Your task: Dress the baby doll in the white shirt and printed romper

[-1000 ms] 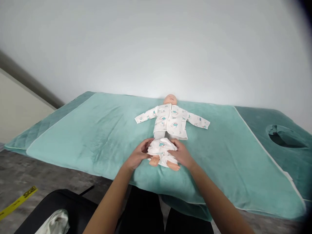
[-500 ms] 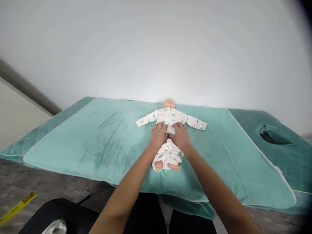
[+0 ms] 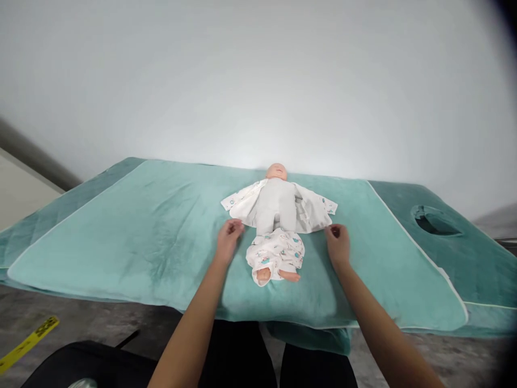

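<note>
A baby doll [image 3: 277, 207] lies on its back on a teal towel [image 3: 141, 231], head toward the wall. Its white printed jacket [image 3: 311, 210] is spread apart to both sides, baring the grey cloth torso. Printed trousers [image 3: 277, 250] cover the legs, and two bare feet stick out at the near end. My left hand [image 3: 228, 237] is curled in a pinch at the jacket's left lower edge. My right hand [image 3: 336, 241] is curled the same way at the jacket's right lower corner. Whether either pinch still grips cloth is hard to make out.
The towel covers a darker green padded table [image 3: 480, 258] with a face hole [image 3: 436, 225] at the right end. A white wall stands right behind it. A black seat [image 3: 84, 366] and a yellow strip [image 3: 28, 345] on the grey floor lie at the lower left.
My hands went from the trousers up to the doll's chest, then drew apart sideways, spreading the jacket and uncovering the torso. The view has drifted slightly.
</note>
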A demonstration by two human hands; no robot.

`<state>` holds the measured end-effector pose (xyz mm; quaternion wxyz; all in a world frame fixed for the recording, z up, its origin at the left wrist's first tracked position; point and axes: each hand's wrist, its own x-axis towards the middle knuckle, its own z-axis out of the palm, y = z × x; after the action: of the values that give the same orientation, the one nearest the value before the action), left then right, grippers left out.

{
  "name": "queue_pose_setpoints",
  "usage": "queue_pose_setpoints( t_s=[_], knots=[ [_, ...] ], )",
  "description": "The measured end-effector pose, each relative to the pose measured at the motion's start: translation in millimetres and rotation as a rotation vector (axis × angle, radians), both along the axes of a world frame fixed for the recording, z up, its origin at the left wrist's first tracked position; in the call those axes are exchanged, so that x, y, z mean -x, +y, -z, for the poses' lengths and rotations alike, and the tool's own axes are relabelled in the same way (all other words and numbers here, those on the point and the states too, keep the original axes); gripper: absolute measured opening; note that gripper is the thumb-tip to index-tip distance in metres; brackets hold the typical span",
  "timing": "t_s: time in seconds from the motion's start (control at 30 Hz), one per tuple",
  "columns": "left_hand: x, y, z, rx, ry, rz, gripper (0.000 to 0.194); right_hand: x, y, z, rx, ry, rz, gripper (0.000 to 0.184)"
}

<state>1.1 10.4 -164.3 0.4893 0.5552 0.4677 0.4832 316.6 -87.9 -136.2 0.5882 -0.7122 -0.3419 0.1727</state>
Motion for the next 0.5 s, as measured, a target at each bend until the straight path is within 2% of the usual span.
queue_pose_setpoints(
  t_s=[0.1, 0.2, 0.37, 0.5],
  knots=[
    [-6, -10, -7.2, 0.064, 0.098, 0.278, 0.029, 30, 8, -1.6, 0.024, 0.012, -0.246, 0.031],
    [-4, -17, -12.1, 0.084, 0.094, 0.418, 0.024, 44, 24, 8.5, -0.003, 0.136, -0.415, 0.033],
    [8, -25, -15.6, 0.058, 0.031, 0.641, 0.025, 39, 34, 34.3, -0.026, 0.255, -0.663, 0.032],
    [13, -28, -19.5, 0.130, 0.036, 0.765, 0.024, 33, 27, 35.2, 0.031, 0.250, -0.842, 0.029]
  ],
)
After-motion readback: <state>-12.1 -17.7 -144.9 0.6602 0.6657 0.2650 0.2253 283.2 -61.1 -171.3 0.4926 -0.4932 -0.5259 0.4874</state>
